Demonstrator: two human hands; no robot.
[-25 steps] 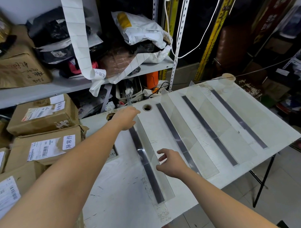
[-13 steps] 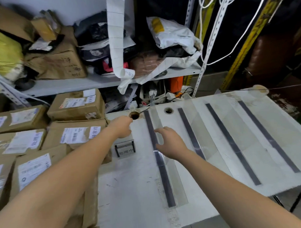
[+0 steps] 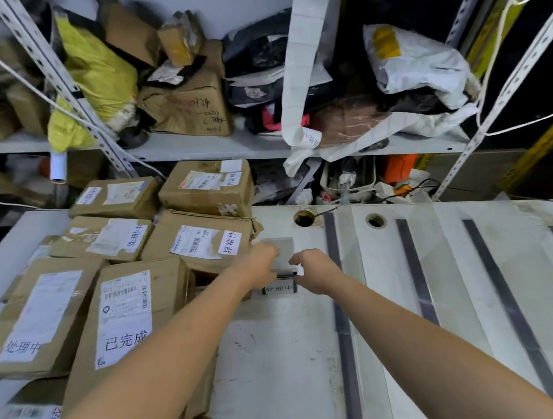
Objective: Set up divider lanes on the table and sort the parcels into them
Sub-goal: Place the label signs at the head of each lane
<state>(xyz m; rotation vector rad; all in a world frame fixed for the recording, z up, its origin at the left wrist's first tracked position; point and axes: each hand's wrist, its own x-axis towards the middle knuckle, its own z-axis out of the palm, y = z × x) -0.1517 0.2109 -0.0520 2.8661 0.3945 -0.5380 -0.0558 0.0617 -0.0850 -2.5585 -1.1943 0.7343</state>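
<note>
Our left hand [image 3: 259, 268] and right hand [image 3: 316, 272] pinch a small sign holder [image 3: 279, 289] by its edges, fingers curled, seemingly to label a lane between parcels [image 3: 122, 318] and divider strips [image 3: 342, 326].

Edges of label holder [image 3: 279, 289] hidden behind left hand [image 3: 258, 268], right hand [image 3: 315, 270]

Even bright light cast on the table [image 3: 274, 366] below the right hand [image 3: 316, 272], slight blur throughout, edges bowed by the lens

Parcels [image 3: 195, 243]: matt brown cardboard, paper labels. Dividers [image 3: 348, 244]: clear glossy plastic. Table [image 3: 274, 350]: scuffed white.
</note>
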